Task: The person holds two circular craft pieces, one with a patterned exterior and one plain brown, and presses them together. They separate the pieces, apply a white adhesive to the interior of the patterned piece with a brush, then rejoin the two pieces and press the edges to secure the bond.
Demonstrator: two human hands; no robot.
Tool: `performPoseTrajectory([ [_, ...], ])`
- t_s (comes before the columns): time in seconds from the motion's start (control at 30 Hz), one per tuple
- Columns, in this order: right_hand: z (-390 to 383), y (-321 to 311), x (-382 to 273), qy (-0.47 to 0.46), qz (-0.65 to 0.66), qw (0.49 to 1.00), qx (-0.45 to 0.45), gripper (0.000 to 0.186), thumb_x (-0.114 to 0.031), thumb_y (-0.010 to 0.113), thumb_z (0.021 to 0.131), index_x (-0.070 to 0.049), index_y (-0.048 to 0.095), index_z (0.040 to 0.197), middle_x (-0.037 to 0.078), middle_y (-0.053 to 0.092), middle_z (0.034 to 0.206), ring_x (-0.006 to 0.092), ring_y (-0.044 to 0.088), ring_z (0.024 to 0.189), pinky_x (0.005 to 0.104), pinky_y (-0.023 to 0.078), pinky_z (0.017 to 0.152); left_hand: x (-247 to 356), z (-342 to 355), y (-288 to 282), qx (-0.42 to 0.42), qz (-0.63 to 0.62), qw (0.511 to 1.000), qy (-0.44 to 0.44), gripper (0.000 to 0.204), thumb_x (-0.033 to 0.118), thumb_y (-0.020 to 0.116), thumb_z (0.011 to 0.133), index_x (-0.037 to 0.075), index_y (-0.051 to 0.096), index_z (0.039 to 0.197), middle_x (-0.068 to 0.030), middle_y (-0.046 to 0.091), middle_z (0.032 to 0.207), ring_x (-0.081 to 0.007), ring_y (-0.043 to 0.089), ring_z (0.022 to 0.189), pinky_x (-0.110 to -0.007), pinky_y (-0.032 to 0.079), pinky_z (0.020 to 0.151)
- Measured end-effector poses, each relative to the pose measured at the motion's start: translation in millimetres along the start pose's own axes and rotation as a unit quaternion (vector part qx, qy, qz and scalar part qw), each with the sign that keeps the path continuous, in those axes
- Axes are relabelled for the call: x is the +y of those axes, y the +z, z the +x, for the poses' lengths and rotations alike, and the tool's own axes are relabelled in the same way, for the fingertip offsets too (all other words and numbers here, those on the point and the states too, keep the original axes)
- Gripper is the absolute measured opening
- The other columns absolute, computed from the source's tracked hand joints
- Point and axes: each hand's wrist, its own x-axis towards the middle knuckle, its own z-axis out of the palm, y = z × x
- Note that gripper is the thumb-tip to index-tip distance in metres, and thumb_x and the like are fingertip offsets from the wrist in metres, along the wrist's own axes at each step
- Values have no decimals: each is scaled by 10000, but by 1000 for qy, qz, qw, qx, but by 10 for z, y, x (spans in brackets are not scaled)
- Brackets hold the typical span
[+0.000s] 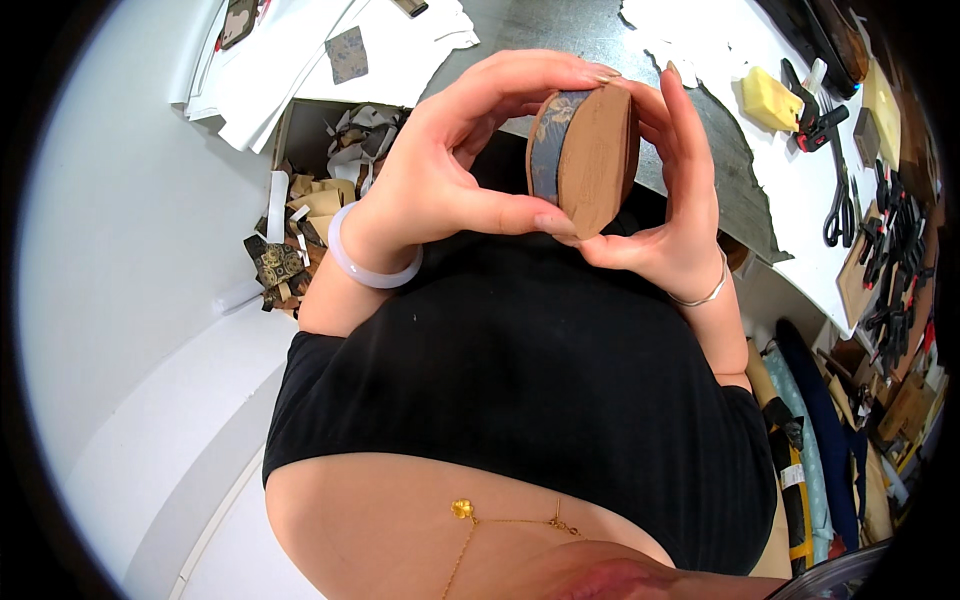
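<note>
Up in front of my chest I hold a small rounded case-like piece point(595, 165), with a flat brown face and a blue-grey band patterned with pale flowers along its left side. It is tilted on edge. My left hand point(455, 165) grips it from the left, thumb at the lower end and fingers over the top. From the right, my right hand point(685, 190) closes on it, its thumb under the lower end and some fingers behind its right side; the index finger points up. What lies behind the piece is hidden.
Beyond my hands is a grey work surface point(540, 30) with torn white paper around it. A blue patterned swatch point(348, 55) lies left; a yellow block point(770, 100), scissors point(840, 215) and several black clips point(885, 260) lie right. Scraps point(285, 265) fill the lower left, fabric rolls point(800, 440) the lower right.
</note>
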Motion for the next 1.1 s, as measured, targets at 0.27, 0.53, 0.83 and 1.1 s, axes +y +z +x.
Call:
performPoseTrajectory([
  [0.27, -5, -54, 20, -45, -83, 996, 4, 1183, -142, 928, 586, -42, 274, 1567, 168, 530, 1454, 343, 526, 1318, 424, 417, 1098, 142, -6, 156, 20, -81, 996, -14, 1096, 223, 993, 548, -1, 454, 1475, -200, 454, 1529, -317, 434, 1437, -430, 347, 1190],
  [0.53, -20, -81, 4, -103, -154, 983, -11, 1181, -169, 935, 634, -66, 231, 1575, 216, 508, 1448, 373, 530, 1328, 476, 415, 1101, 164, -50, 54, -19, -52, 998, 10, 1020, 118, 953, 635, 14, 423, 1500, -180, 420, 1555, -284, 452, 1421, -404, 395, 1164],
  [0.83, 17, -17, 16, -157, -266, 951, 14, 949, -47, 860, 571, -70, 477, 1438, 128, 537, 1445, 312, 564, 1243, 410, 462, 993, 161, -162, 207, 138, -57, 975, -162, 599, -16, 788, 836, -51, 520, 1371, -175, 627, 1315, -197, 622, 1200, -325, 520, 1023],
  [1.1, -20, -80, -20, 20, -17, 998, 61, 1016, -71, 860, 762, -56, 250, 1575, 168, 568, 1407, 307, 565, 1290, 411, 438, 1081, 83, -271, 227, 209, -68, 968, -124, 439, -107, 711, 871, -66, 579, 1288, -142, 686, 1198, -168, 674, 1089, -285, 558, 955],
])
